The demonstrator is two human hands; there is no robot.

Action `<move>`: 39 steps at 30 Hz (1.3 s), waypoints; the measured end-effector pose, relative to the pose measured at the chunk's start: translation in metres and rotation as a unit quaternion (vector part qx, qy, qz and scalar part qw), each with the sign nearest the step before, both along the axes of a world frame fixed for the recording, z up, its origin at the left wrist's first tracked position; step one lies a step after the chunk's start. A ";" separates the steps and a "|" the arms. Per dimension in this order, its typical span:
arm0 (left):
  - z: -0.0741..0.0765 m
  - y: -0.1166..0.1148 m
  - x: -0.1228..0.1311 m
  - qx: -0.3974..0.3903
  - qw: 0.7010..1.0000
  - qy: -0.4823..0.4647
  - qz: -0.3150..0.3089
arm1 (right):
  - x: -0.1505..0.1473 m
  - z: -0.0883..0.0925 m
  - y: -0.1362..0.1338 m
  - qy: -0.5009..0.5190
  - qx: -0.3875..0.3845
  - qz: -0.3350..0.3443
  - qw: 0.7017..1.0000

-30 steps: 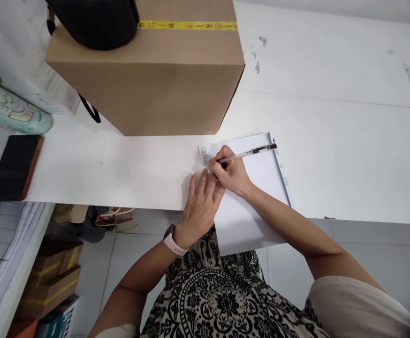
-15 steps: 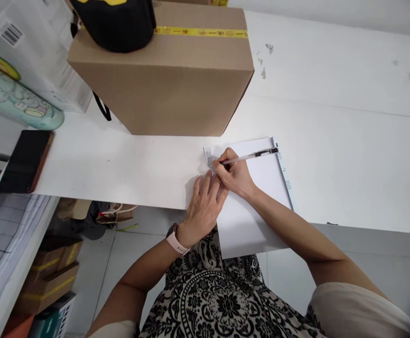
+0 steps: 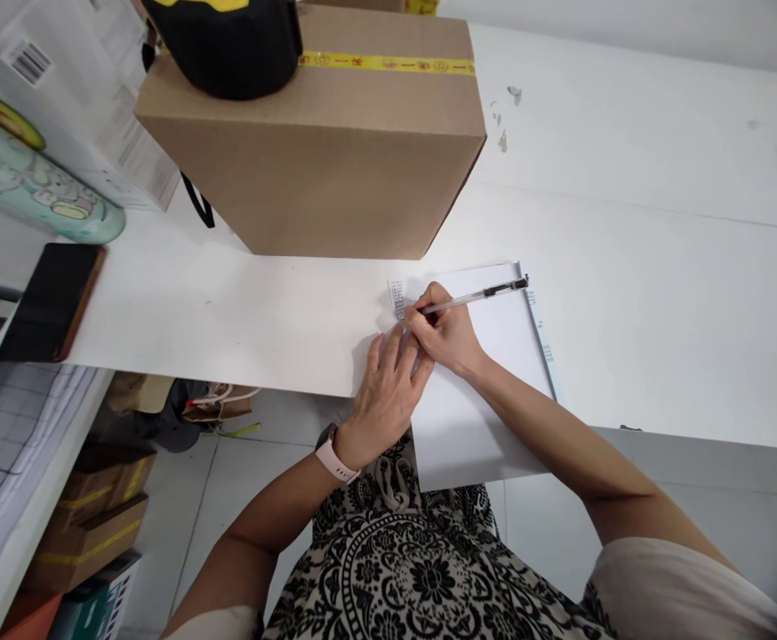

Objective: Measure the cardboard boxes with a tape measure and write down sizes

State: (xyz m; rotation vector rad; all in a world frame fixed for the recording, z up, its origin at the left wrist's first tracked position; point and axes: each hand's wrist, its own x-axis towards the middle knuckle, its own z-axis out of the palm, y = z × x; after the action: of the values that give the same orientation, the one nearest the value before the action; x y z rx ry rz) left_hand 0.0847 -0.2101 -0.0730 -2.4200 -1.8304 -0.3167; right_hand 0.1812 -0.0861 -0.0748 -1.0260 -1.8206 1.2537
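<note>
My right hand (image 3: pixel 447 331) grips a clear pen (image 3: pixel 478 295) with a black end, its tip hidden behind the fingers near the left side of the paper. The white paper (image 3: pixel 478 444) lies on the table and hangs over its front edge. Small dark writing shows on a narrow strip (image 3: pixel 396 300) at the paper's upper left. My left hand (image 3: pixel 388 382) rests flat, fingers stretched out, at the paper's left edge, its fingertips close to the right hand. A watch with a pink band (image 3: pixel 336 458) is on the left wrist.
On the white table (image 3: pixel 661 311), a cardboard box (image 3: pixel 322 187) stands behind the paper with a black object (image 3: pixel 228 53) on top. A phone (image 3: pixel 48 302) and a mint-green bottle (image 3: pixel 35 178) are at the left. Cartons (image 3: pixel 88 542) sit on the floor below.
The view has shifted very slightly. Both hands and the pen stay in almost the same place on the paper.
</note>
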 end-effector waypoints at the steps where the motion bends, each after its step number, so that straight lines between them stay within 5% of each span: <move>1: 0.000 0.000 0.000 -0.001 1.000 0.000 0.000 | 0.000 0.000 0.000 -0.002 -0.001 -0.002 1.000; 39: -0.001 0.000 0.000 -0.016 1.000 -0.003 -0.004 | 0.000 0.001 0.000 0.009 -0.015 -0.016 1.000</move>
State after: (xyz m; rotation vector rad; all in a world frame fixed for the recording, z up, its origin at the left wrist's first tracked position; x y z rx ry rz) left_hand 0.0844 -0.2105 -0.0736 -2.4490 -1.8428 -0.2975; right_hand 0.1812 -0.0861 -0.0738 -1.0535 -1.7694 1.2707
